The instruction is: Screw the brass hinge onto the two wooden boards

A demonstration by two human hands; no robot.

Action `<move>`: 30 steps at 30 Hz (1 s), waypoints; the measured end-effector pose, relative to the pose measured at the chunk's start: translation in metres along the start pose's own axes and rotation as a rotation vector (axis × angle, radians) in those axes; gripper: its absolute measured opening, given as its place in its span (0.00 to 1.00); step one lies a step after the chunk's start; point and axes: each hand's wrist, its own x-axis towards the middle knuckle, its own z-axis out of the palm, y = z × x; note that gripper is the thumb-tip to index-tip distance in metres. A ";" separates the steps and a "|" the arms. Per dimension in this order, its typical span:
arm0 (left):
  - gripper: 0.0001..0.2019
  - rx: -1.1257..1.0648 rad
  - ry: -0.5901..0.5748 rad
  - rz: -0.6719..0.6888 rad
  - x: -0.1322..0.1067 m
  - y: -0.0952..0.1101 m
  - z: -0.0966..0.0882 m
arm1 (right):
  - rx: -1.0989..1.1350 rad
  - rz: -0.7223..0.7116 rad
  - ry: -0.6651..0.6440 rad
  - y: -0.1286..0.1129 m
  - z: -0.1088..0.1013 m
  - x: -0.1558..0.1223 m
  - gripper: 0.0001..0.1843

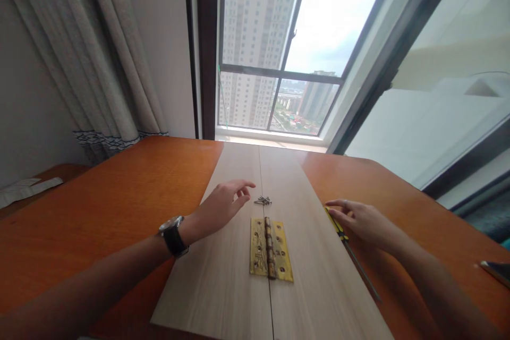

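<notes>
My left hand [225, 203], with a dark-strapped watch on the wrist, hovers over the left wooden board. Its fingers are apart with nothing between them, just left of a small pile of screws [263, 201]. Nearer to me, an opened brass hinge [271, 249] lies flat, its knuckle along the seam between the left pale board [215, 276] and the right pale board [319, 276]. At the right board's edge, my right hand [356, 219] has thumb and fingers closed around the handle end of a yellow-and-black screwdriver [339, 229]. Its shaft points back toward me.
Both boards rest on an orange-brown wooden table [159, 180]. A dark pointed object [496, 271] lies at the table's right edge. Beyond the table are a window [279, 69], a grey curtain [99, 48] on the left and a glass panel [446, 95] on the right.
</notes>
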 end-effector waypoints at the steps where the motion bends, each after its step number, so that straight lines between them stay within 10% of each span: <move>1: 0.13 0.026 0.004 0.008 0.007 -0.001 0.002 | 0.017 -0.024 -0.016 0.001 0.001 0.000 0.27; 30: 0.14 0.305 -0.212 0.076 0.038 -0.011 0.026 | 0.096 -0.041 -0.042 -0.008 0.005 -0.002 0.28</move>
